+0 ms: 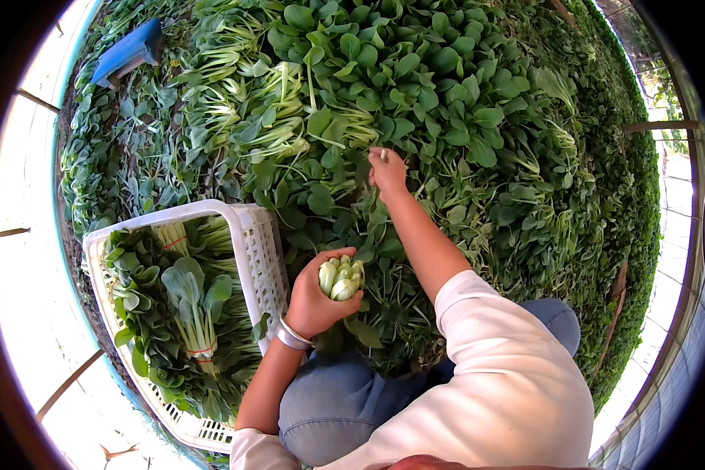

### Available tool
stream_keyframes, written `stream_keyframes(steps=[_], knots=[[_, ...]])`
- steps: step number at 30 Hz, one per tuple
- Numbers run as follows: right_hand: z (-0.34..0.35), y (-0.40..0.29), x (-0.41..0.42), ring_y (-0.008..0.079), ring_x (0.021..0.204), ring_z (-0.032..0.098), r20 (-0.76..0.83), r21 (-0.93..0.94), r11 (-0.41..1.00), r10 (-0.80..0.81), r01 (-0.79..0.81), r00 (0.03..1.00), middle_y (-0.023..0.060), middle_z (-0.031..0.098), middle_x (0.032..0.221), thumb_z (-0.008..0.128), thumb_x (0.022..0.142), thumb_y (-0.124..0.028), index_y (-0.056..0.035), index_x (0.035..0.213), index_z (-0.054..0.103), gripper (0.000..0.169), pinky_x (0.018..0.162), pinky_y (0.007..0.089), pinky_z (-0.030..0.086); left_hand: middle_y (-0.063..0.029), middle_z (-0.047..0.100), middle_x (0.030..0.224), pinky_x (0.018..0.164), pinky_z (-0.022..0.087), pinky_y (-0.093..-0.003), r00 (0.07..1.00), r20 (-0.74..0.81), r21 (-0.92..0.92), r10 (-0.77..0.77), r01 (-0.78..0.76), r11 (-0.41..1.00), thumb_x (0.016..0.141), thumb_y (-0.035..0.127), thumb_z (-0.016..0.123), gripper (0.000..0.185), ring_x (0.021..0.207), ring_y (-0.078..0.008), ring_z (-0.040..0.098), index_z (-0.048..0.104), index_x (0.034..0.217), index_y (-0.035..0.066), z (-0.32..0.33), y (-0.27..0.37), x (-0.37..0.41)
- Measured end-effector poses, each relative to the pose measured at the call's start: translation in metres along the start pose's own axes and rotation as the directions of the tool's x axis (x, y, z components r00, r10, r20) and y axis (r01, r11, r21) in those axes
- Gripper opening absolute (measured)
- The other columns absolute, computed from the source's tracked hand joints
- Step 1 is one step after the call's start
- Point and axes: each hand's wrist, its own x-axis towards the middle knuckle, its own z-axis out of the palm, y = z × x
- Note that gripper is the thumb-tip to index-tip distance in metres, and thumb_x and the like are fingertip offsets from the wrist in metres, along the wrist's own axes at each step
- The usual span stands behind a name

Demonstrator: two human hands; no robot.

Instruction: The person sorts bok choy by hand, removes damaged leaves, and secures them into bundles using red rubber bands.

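My left hand (320, 296) is wrapped around a bunch of leafy green stalks (342, 278), their pale cut ends facing up toward me. A silver bracelet (292, 336) circles that wrist. Farther out, my right hand (389, 171) has its fingers curled around a small pale stem end (383, 155); the rest of what it grips is hidden. Just beyond it lie loose cut greens (355, 128) with whitish stems. To the left of my left hand stands a white plastic crate (261, 247) holding several bunches of greens (197, 317), some tied with red bands.
Dense upright leafy plants (411, 76) grow ahead. Rows of cut greens (229, 106) lie to their left, near a blue stool-like object (128, 53). Trimmed leaves and stems (458, 217) litter the ground at right. My knee in blue jeans (329, 405) is close to the crate.
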Motion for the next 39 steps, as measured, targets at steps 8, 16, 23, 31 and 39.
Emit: stream_keyframes(steps=[8,16,23,31,39], knots=[[-0.006,0.005,0.081,0.0273,0.096,0.066,-0.33,-0.365,0.929,-0.195,0.066,0.924,0.0149,0.068,0.115,0.075,0.096,-0.031,-0.0054,0.137,0.061,0.051,0.082,0.0447,0.053,-0.0084,0.074,0.116,0.097,0.054,-0.0315,0.997,0.055,0.013,-0.046,0.045,0.999,0.073,0.007,0.084,0.061,0.104,-0.0151,0.068,0.06,0.129,0.0,0.005,0.017,0.008],[-0.006,-0.047,-0.087,0.0095,0.075,0.063,-0.022,-0.441,0.791,-0.482,0.424,0.876,0.0034,0.07,0.087,0.083,0.087,-0.018,-0.0041,0.109,0.073,0.027,0.069,0.0293,0.053,-0.0162,0.055,0.149,0.1,0.055,-0.0393,0.972,-0.085,0.413,0.22,-0.166,0.896,0.064,0.005,0.084,0.075,0.124,-0.0317,0.064,0.062,0.135,0.003,-0.004,0.013,-0.003],[-0.032,-0.1,-0.211,0.0098,0.074,0.066,0.375,-0.456,0.713,-0.389,0.533,0.842,0.006,0.074,0.087,0.08,0.087,-0.007,-0.0013,0.107,0.075,0.022,0.067,0.027,0.052,-0.0121,0.038,0.164,0.09,0.06,-0.0429,0.949,0.073,0.499,0.307,-0.301,0.812,0.056,0.006,0.09,0.082,0.116,-0.0359,0.068,0.062,0.133,0.007,0.001,0.018,-0.004],[-0.053,-0.117,-0.192,0.0286,0.106,0.062,0.502,-0.649,0.291,-0.53,0.703,0.683,0.0118,0.067,0.113,0.078,0.09,-0.015,-0.0074,0.119,0.075,0.031,0.088,0.0374,0.051,-0.0166,0.059,0.143,0.107,0.05,-0.0428,0.953,-0.017,0.334,0.301,-0.278,0.901,0.062,0.005,0.084,0.069,0.127,-0.0371,0.06,0.063,0.128,0.004,0.0,0.015,-0.001],[-0.033,-0.109,-0.204,0.0211,0.115,0.058,0.601,-0.161,0.76,-0.431,0.63,0.673,0.0088,0.057,0.126,0.069,0.1,-0.02,-0.0056,0.136,0.067,0.039,0.1,0.0341,0.047,-0.018,0.062,0.138,0.107,0.049,-0.0411,0.941,-0.086,0.105,0.327,-0.318,0.942,0.062,0.006,0.085,0.064,0.124,-0.0333,0.063,0.066,0.123,0.006,-0.003,0.017,-0.001]])
